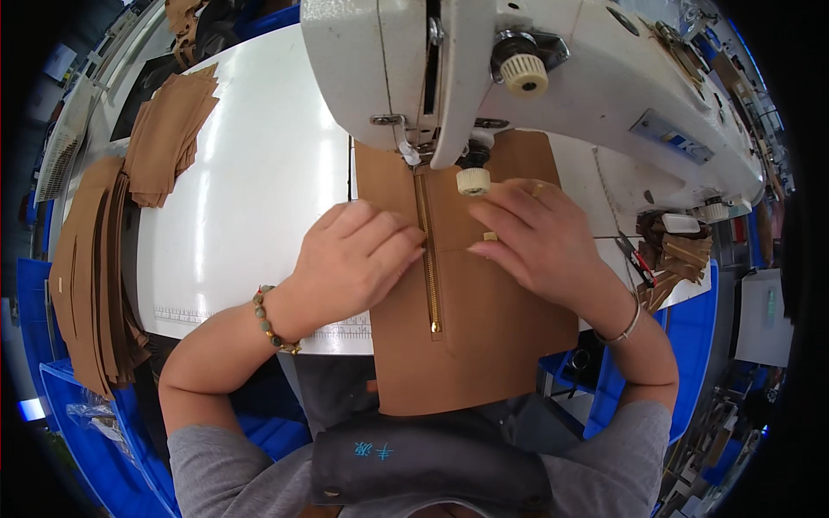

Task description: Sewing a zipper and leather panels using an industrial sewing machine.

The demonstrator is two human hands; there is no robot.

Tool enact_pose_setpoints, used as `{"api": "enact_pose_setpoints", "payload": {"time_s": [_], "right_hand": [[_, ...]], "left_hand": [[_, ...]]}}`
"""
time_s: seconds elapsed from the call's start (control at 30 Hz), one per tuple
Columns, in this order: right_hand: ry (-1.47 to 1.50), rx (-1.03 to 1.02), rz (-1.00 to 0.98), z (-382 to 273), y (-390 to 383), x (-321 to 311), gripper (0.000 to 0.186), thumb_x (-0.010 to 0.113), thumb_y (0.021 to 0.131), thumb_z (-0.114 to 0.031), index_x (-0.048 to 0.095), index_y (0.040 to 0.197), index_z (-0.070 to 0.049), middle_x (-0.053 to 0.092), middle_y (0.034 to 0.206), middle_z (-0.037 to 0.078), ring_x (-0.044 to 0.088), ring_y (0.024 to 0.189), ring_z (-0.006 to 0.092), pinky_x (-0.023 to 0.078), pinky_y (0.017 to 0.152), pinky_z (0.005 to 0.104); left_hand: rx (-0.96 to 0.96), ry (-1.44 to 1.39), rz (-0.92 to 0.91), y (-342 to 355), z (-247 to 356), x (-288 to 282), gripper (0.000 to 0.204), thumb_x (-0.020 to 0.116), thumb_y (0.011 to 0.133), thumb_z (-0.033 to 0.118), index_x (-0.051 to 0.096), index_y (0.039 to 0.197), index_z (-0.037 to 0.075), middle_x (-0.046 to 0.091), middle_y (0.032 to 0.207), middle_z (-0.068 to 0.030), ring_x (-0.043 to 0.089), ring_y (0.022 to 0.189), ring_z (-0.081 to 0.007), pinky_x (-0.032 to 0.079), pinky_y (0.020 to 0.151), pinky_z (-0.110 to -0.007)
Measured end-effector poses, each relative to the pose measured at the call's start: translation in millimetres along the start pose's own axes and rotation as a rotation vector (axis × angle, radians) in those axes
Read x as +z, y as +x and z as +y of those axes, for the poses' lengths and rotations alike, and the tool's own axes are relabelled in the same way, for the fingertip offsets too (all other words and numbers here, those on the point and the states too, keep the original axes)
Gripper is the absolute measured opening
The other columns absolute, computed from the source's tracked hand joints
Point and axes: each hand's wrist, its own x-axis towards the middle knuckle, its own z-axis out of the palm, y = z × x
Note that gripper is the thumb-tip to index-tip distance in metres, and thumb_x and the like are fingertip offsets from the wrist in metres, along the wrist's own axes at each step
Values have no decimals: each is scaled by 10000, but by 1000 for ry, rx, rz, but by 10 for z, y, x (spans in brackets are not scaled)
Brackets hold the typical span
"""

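A brown leather-like panel (466, 363) lies under the head of a white sewing machine (363, 69) and hangs over the table's front edge. A brass-toothed zipper (433, 293) runs lengthwise in a slot in it, its upper end near the presser foot (412, 155). My left hand (350, 259) is closed at the zipper's left side, fingertips pinched together at its edge. My right hand (544, 246) rests on the panel right of the zipper, thumb and fingers apart. A small tan bit shows between them; I cannot make out what it is.
Brown panels are stacked at the left edge (91, 268), with smaller brown pieces (173, 134) behind them. On the right lie red-and-black scissors (635, 256) beside brown scraps (682, 250). Blue bins (699, 345) stand below the table on both sides.
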Motion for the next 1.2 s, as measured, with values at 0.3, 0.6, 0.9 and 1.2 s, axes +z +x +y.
{"api": "enact_pose_setpoints", "payload": {"time_s": [0.3,0.6,0.9,1.2], "right_hand": [[179,61,-167,-214,221,369,633,776,795,-515,698,1200,-35,687,1037,47,637,1022,254,495,919,385],[99,-7,-75,-139,234,368,555,787,768,-539,691,1059,-76,648,1011,43,597,1029,239,474,946,376],[180,31,-233,-126,226,325,686,741,839,-525,665,1281,-5,632,1342,109,624,1200,294,486,1018,435],[162,1,-86,-146,224,378,597,800,749,-515,708,1112,-50,681,1022,57,624,1019,252,481,976,397]], "left_hand": [[-400,-165,-95,-51,9,51,461,723,927,108,553,1342,-2,580,1340,-178,678,1044,-375,584,876,-421],[-374,-89,-140,-55,80,82,516,732,924,121,561,1389,-23,587,1405,-190,595,1317,-396,570,999,-441],[-368,-121,-191,-50,41,33,630,804,852,271,610,1366,-37,609,1432,-180,557,1384,-378,532,1073,-442],[-297,-38,-271,-13,1,-16,732,757,828,430,608,1392,-12,602,1448,-148,540,1385,-336,423,1175,-455]]}}
